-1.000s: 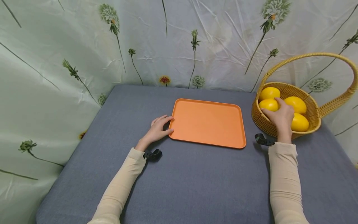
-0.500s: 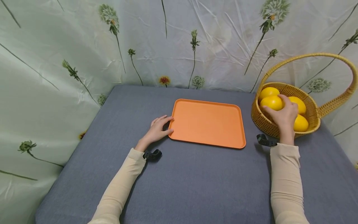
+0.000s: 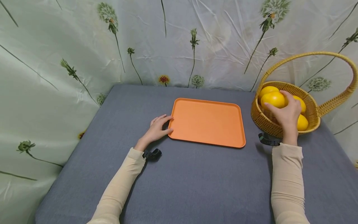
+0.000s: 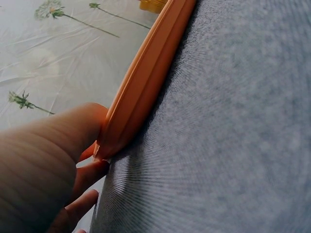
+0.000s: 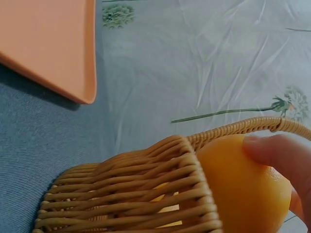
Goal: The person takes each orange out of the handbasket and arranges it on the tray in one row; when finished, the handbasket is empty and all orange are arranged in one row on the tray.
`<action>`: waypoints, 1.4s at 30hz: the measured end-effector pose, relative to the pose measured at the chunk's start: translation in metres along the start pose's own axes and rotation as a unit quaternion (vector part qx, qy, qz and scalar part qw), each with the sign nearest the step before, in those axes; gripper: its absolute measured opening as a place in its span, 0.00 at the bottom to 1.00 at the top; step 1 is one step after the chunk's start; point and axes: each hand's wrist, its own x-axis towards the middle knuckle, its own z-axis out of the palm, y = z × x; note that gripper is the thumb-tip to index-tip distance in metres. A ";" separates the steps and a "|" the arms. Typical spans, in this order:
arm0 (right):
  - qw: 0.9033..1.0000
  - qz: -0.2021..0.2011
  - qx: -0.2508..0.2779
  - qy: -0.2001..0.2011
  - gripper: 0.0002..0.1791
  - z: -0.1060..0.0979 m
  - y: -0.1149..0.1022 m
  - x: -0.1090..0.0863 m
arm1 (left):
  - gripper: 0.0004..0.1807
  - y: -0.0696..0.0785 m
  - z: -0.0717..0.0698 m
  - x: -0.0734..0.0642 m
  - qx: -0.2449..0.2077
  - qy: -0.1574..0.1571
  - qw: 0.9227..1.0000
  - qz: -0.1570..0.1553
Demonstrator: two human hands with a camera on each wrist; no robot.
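Inside the wicker basket [image 3: 261, 116] my right hand [image 3: 289, 113] grips a smooth yellow lemon-like fruit [image 3: 272, 99] between thumb and fingers. In the right wrist view the fruit [image 5: 243, 189] stands above the basket's woven rim [image 5: 194, 174], with a fingertip pressing its top. More yellow fruits [image 3: 302, 123] lie in the basket, partly hidden behind my hand. My left hand [image 3: 156, 129] rests at the left edge of an orange tray [image 3: 207, 123], thumb and fingers spread along the rim. The left wrist view shows the thumb touching the tray's raised edge [image 4: 141, 82].
A grey cloth [image 3: 201, 183] covers the table. The basket's tall arched handle [image 3: 316, 53] rises over the fruit at the right. Behind the table hangs a pale curtain [image 3: 173, 56] printed with dandelions. Both wrists wear black camera bands [image 3: 152, 154].
My right hand has lifted the yellow lemon-like fruit slightly up and to the right within the basket. The left hand and the tray have stayed where they were.
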 end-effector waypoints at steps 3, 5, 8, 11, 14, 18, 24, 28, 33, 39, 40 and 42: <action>1.000 -0.007 0.012 0.007 0.36 -0.001 -0.003 0.000 | 0.31 -0.001 0.000 0.001 0.004 0.003 1.000 0.003; 1.000 -0.013 0.016 0.009 0.36 -0.002 -0.004 0.000 | 0.31 -0.002 0.000 0.001 0.005 0.006 1.000 0.005; 0.999 -0.026 0.020 0.015 0.35 -0.002 -0.006 0.001 | 0.31 -0.003 0.001 0.002 0.006 0.009 1.000 0.005; 0.999 -0.040 0.024 0.023 0.35 -0.002 -0.009 0.000 | 0.30 -0.004 0.001 0.002 0.006 0.010 1.000 0.005; 0.997 -0.055 0.030 0.032 0.35 0.000 -0.012 -0.001 | 0.30 -0.004 0.001 0.002 0.007 0.009 1.000 0.005; 0.996 -0.073 0.034 0.037 0.34 0.001 -0.015 -0.004 | 0.30 -0.004 0.001 0.002 0.009 0.008 1.000 0.005; 0.991 -0.116 0.048 0.040 0.34 0.003 -0.022 -0.006 | 0.30 -0.006 0.001 0.001 0.002 0.010 1.000 0.010; 0.990 -0.134 0.050 0.018 0.35 0.007 -0.027 -0.007 | 0.31 -0.007 0.001 0.001 0.002 0.009 1.000 0.011; 0.986 -0.154 0.060 -0.017 0.36 0.017 -0.030 -0.008 | 0.30 -0.007 0.001 0.001 0.003 0.009 1.000 0.009; 0.982 -0.170 0.056 -0.059 0.36 0.031 -0.030 -0.010 | 0.31 -0.005 0.002 0.001 0.000 0.005 1.000 0.006; 0.982 -0.171 0.056 -0.065 0.36 0.033 -0.030 -0.010 | 0.31 -0.005 0.002 0.001 -0.001 0.006 1.000 0.006; 0.980 -0.172 0.060 -0.078 0.36 0.036 -0.031 -0.011 | 0.31 -0.006 0.002 0.001 -0.001 0.006 1.000 0.006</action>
